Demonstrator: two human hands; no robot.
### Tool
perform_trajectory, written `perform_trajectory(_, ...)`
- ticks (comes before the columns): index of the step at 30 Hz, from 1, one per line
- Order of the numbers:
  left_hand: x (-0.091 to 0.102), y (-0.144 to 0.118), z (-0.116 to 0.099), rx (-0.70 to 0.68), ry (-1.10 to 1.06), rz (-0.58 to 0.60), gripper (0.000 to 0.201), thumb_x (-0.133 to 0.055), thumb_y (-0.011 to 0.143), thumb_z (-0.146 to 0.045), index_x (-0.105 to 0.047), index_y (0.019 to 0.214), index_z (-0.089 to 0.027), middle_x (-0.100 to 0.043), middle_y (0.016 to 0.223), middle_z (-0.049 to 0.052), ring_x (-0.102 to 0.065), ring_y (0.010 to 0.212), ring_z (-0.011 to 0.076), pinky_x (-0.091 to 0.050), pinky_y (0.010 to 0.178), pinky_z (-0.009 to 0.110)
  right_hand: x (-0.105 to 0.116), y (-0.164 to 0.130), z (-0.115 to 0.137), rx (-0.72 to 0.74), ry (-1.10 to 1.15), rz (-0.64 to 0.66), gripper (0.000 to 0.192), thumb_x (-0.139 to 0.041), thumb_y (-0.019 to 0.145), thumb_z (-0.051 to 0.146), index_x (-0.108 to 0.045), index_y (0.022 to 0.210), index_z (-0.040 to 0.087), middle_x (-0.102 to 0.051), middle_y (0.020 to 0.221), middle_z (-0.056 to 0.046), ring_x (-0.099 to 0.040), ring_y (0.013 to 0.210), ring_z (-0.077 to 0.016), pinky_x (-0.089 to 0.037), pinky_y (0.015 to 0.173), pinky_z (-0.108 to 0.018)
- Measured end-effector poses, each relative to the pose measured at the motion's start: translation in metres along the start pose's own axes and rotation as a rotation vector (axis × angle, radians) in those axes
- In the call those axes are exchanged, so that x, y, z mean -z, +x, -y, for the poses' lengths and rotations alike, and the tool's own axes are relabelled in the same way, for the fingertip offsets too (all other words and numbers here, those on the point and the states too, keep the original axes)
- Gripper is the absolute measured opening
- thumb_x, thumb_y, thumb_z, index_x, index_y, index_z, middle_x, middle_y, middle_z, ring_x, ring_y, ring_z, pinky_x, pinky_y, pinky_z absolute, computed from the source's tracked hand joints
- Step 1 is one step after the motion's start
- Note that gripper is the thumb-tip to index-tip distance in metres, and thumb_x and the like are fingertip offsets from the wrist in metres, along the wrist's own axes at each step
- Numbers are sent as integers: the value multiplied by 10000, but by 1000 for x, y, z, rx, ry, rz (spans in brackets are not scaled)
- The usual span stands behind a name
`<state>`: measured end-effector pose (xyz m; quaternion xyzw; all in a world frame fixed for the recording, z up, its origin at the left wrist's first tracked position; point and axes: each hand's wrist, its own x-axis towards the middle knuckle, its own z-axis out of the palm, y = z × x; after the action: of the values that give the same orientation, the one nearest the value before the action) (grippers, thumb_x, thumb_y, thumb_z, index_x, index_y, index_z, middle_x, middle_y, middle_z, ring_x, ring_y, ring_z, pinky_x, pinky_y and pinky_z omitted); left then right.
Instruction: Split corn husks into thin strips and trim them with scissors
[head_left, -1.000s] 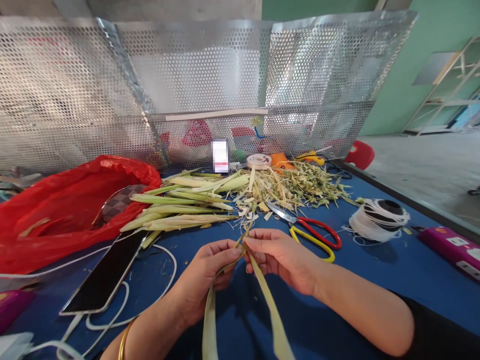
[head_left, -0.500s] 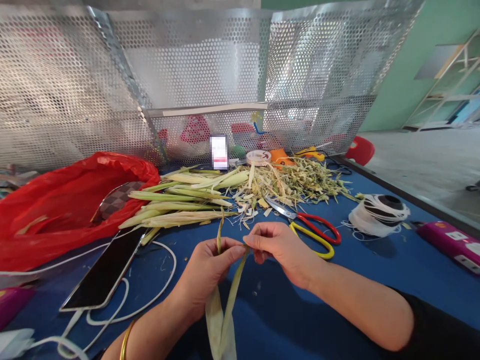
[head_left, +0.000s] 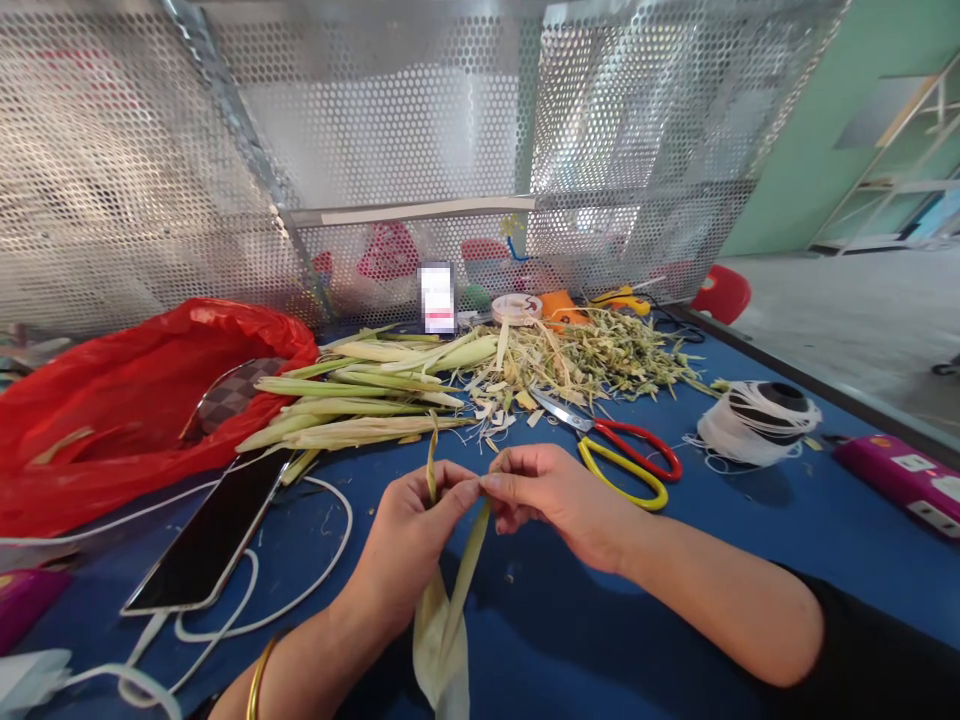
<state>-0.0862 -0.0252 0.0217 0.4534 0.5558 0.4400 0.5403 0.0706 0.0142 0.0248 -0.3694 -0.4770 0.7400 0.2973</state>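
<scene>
A pale corn husk [head_left: 441, 640] hangs below my hands, split into two strands at its upper part. My left hand [head_left: 416, 530] is closed on it, with one twisted strand sticking up between thumb and fingers. Fingertip to fingertip with it, my right hand [head_left: 544, 495] pinches the other strand's upper end. Just behind the right hand lie scissors [head_left: 626, 460] with one red and one yellow handle, blades pointing away to the left. A pile of long corn husks [head_left: 367, 400] rests beyond my left hand.
Shredded husk scraps [head_left: 592, 355] heap at the back. To the right are a spool of white string [head_left: 754, 425] and a purple power strip [head_left: 900, 475]. A phone [head_left: 214, 535] with a white cable and a red plastic bag [head_left: 150, 390] occupy the left.
Both hands keep their pinch on the husk, shifting slightly left. The upright twisted strand has moved a little left too.
</scene>
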Motion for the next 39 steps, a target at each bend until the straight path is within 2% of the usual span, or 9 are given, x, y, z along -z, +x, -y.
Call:
perform_trajectory(4, 1, 3, 2, -9, -16, -86, 285, -673, 715, -426, -601, 713, -150, -299, 431, -98, -197, 426, 40, -150, 417, 185, 2, -1, 0, -6, 48, 20, 317, -775, 637, 397, -590, 673, 142, -585, 635, 27, -583, 549, -90, -443, 593, -236)
perform_trajectory(11, 0, 3, 2, 36, -79, -26, 298, -674, 719, -429, -583, 712, -146, -290, 433, -97, -175, 422, 35, -107, 413, 194, 6, 0, -2, 36, 52, 32, 224, -701, 737, 352, -622, 732, 143, -620, 698, 1, -607, 613, -106, -456, 662, -264)
perform_trajectory(15, 0, 2, 1, 46, -124, -42, 287, -692, 705, -415, -587, 700, -148, -276, 424, -102, -170, 410, 27, -101, 405, 188, 7, 2, -4, 41, 86, 11, 211, -695, 746, 334, -614, 701, 144, -603, 678, 7, -589, 597, -99, -456, 664, -270)
perform_trajectory(22, 5, 8, 3, 82, -249, -116, 274, -729, 665, -386, -598, 695, -146, -245, 426, -114, -145, 388, 15, -87, 377, 177, 9, 2, -1, 28, 207, 60, 182, -717, 709, 274, -593, 659, 150, -601, 669, 6, -574, 575, -93, -458, 625, -246)
perform_trajectory(29, 15, 22, 8, 166, -406, -223, 250, -732, 650, -319, -619, 753, -121, -229, 424, -131, -169, 349, 4, -111, 341, 151, 10, -5, 11, 108, 136, 87, 180, -673, 737, 293, -596, 660, 150, -601, 676, -4, -563, 556, -89, -456, 603, -237)
perform_trajectory(32, 14, 21, 7, 207, -433, -223, 236, -722, 648, -296, -615, 755, -114, -279, 438, -123, -203, 342, -2, -128, 335, 139, 24, 2, 17, 192, -32, -52, 224, -633, 761, 342, -588, 642, 158, -561, 617, 3, -539, 541, -100, -455, 595, -255)
perform_trajectory(34, 13, 18, 5, 206, -448, -194, 233, -727, 649, -285, -601, 757, -122, -332, 457, -113, -243, 347, -1, -152, 337, 134, 39, 10, 21, 265, -210, -247, 219, -599, 775, 362, -584, 672, 169, -575, 649, -17, -552, 593, -135, -474, 645, -307)
perform_trajectory(37, 10, 16, 4, 172, -463, -189, 239, -744, 637, -270, -575, 738, -136, -412, 481, -94, -334, 373, 10, -214, 355, 131, 54, 17, 25, 485, -696, -691, 256, -612, 749, 365, -613, 903, 161, -624, 959, -122, -587, 886, -262, -437, 835, -446)
perform_trajectory(39, 9, 15, 4, 137, -468, -231, 248, -756, 624, -265, -553, 697, -141, -459, 485, -79, -389, 395, 21, -266, 380, 133, 49, 13, 25, 718, -963, -886, 423, -638, 738, 378, -570, 1092, 155, -532, 1202, -172, -491, 1101, -332, -365, 928, -493)
